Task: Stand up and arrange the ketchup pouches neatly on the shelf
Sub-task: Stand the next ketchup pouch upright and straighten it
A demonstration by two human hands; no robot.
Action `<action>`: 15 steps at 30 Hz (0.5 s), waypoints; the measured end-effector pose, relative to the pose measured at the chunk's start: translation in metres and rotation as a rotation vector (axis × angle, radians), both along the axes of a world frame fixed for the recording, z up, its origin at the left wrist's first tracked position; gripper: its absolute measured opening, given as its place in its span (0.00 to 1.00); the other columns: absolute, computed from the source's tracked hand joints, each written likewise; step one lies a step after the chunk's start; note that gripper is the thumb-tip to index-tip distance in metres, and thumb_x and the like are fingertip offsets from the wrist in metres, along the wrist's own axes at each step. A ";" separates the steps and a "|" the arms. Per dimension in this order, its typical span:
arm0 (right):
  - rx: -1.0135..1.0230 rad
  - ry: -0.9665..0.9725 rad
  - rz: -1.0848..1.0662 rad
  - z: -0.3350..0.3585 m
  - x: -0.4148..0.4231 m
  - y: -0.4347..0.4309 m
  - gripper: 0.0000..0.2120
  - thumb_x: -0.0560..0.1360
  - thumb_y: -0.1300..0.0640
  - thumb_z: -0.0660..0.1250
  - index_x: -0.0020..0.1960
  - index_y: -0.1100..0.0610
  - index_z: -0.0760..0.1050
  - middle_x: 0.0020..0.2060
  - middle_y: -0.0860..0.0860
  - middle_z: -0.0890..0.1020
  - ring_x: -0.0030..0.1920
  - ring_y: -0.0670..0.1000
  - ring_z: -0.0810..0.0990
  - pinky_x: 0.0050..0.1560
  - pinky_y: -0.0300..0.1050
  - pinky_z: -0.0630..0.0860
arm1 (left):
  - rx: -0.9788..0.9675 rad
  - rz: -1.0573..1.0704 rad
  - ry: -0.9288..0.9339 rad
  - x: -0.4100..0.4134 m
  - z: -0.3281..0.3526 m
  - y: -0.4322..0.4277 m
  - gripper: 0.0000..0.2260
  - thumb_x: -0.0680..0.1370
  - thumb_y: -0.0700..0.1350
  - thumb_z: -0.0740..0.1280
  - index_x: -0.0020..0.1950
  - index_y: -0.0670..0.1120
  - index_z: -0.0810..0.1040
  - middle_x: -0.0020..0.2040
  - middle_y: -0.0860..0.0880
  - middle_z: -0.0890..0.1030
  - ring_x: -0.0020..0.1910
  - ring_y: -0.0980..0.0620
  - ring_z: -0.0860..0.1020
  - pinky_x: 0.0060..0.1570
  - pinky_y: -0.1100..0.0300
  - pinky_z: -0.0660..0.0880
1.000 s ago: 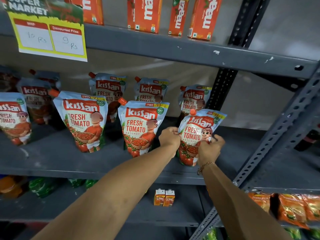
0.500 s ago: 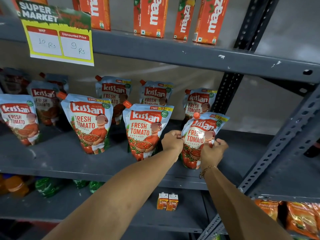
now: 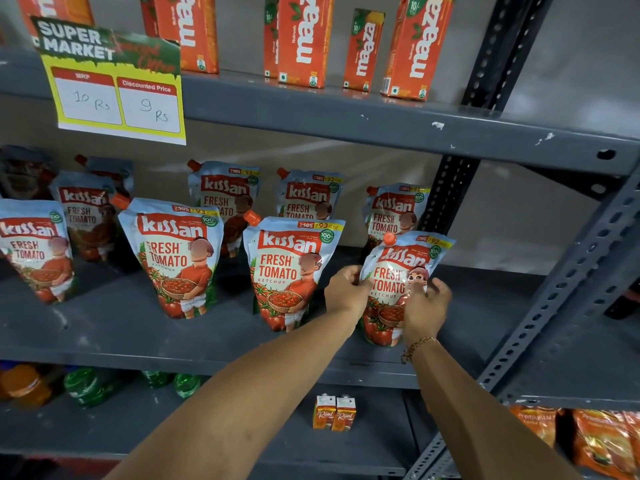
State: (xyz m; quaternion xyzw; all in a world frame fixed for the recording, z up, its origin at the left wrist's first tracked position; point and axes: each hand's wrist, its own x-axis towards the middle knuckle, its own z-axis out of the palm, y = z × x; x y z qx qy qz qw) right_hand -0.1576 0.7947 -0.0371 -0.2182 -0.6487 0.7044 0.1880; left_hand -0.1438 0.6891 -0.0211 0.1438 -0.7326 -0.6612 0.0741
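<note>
Several blue-and-red Kissan ketchup pouches stand upright in two rows on the grey middle shelf (image 3: pixel 114 327). The front-right pouch (image 3: pixel 398 271) stands near the shelf's front edge, leaning slightly left. My left hand (image 3: pixel 346 292) grips its left side. My right hand (image 3: pixel 427 304) presses on its lower right front and covers part of the label. Beside it stands another front-row pouch (image 3: pixel 287 268), and further left a third (image 3: pixel 176 258). Back-row pouches (image 3: pixel 391 211) stand behind them, partly hidden.
Orange Maaza juice cartons (image 3: pixel 304 39) line the top shelf, beside a hanging yellow price sign (image 3: pixel 114 84). A perforated steel upright (image 3: pixel 568 289) slants at the right. The lower shelf carries two small juice boxes (image 3: pixel 334 412), green bottles (image 3: pixel 90 386) and orange packets (image 3: pixel 602 441).
Both hands stay on the front-right pouch and it has barely moved. My right hand has shifted a little across its front. The view has tilted upward slightly.
</note>
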 end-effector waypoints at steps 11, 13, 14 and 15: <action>-0.341 -0.045 0.198 0.029 -0.030 0.035 0.08 0.78 0.65 0.59 0.47 0.59 0.78 0.45 0.57 0.83 0.40 0.53 0.82 0.38 0.49 0.79 | -0.028 -0.022 0.080 -0.018 0.029 0.004 0.16 0.77 0.51 0.63 0.60 0.44 0.78 0.55 0.43 0.83 0.52 0.45 0.82 0.51 0.51 0.80; -0.365 -0.017 0.227 0.032 -0.032 0.038 0.09 0.78 0.65 0.60 0.53 0.62 0.77 0.50 0.59 0.82 0.43 0.54 0.82 0.39 0.50 0.79 | -0.028 0.000 0.076 -0.022 0.028 0.002 0.16 0.78 0.51 0.62 0.58 0.43 0.79 0.54 0.43 0.83 0.52 0.44 0.82 0.52 0.50 0.80; -0.374 -0.001 0.236 0.034 -0.033 0.039 0.09 0.78 0.66 0.60 0.54 0.62 0.77 0.50 0.59 0.82 0.43 0.54 0.82 0.39 0.49 0.79 | -0.020 0.008 0.080 -0.024 0.028 0.001 0.16 0.78 0.51 0.62 0.58 0.42 0.79 0.54 0.43 0.83 0.52 0.44 0.82 0.50 0.51 0.80; -0.382 0.015 0.242 0.037 -0.035 0.040 0.09 0.78 0.66 0.60 0.54 0.62 0.77 0.50 0.58 0.82 0.44 0.53 0.82 0.40 0.49 0.78 | -0.008 0.014 0.081 -0.026 0.028 0.000 0.16 0.78 0.50 0.62 0.58 0.42 0.79 0.55 0.43 0.83 0.52 0.46 0.82 0.46 0.54 0.80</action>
